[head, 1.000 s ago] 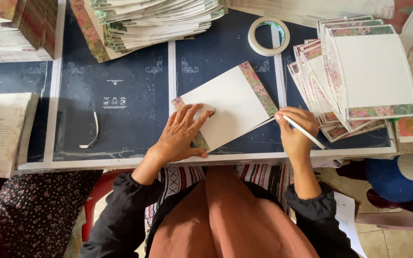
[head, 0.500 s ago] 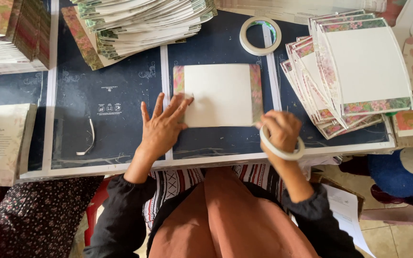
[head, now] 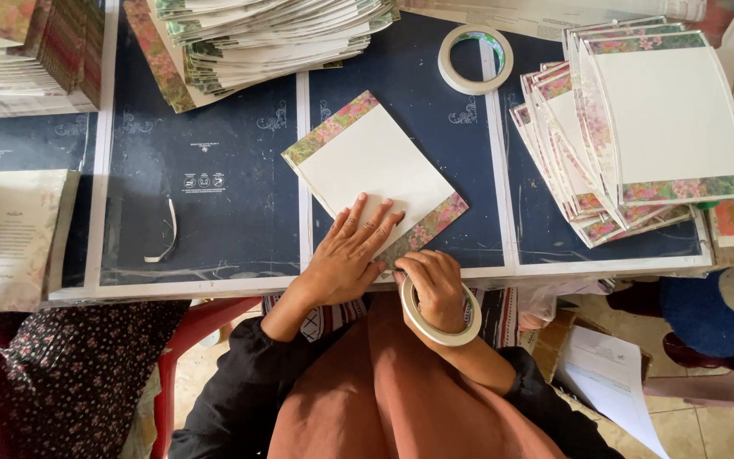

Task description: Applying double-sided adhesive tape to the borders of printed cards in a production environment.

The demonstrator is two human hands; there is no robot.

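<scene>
While the left hand (head: 346, 255) presses the floral-edged card (head: 373, 174) flat with spread fingers, the right hand (head: 431, 285), a tape roll (head: 439, 313) ringing its wrist, pinches the card's near corner.

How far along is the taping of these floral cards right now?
Done, it seems: a fanned stack of cards lies at the right. In hand: the left hand presses one card flat while the right hand, a tape roll around its wrist, works at the card's near corner. Left: likely the big pile at the top.
</scene>
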